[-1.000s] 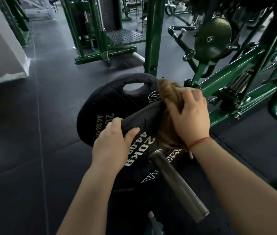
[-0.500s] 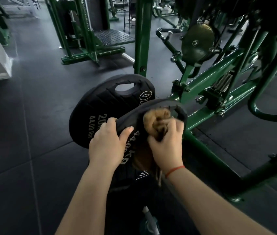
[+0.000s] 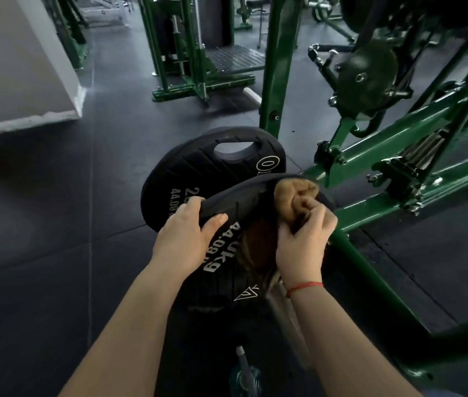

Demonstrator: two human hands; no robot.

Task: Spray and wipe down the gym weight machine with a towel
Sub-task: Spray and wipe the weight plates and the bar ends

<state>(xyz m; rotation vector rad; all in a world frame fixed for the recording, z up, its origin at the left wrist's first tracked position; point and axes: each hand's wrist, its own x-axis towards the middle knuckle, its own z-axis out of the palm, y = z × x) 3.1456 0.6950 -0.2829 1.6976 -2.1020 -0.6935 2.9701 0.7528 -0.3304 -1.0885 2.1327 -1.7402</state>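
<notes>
The left hand point(image 3: 182, 239) is curled over the upper left rim of the near weight plate point(image 3: 227, 253), fingers hooked behind the edge and the thumb lying flat on the printed face beside the white "44.09" lettering. The right hand point(image 3: 303, 239) is closed in a fist around a bunched brown towel point(image 3: 291, 196), pressing it against the plate's upper right rim; more of the cloth hangs down the plate's face under the wrist, which wears a thin red string bracelet point(image 3: 304, 287). A second black plate point(image 3: 212, 167), with an oval grip hole near its top, stands just behind the near plate and to its left. To the right of the near plate runs the green frame of the weight machine point(image 3: 399, 167), with a coil spring and a dark round cover above it. Below the near plate, at the bottom edge of the view, a spray bottle's nozzle point(image 3: 242, 365) shows faintly over the dark rubber floor point(image 3: 55, 224)
</notes>
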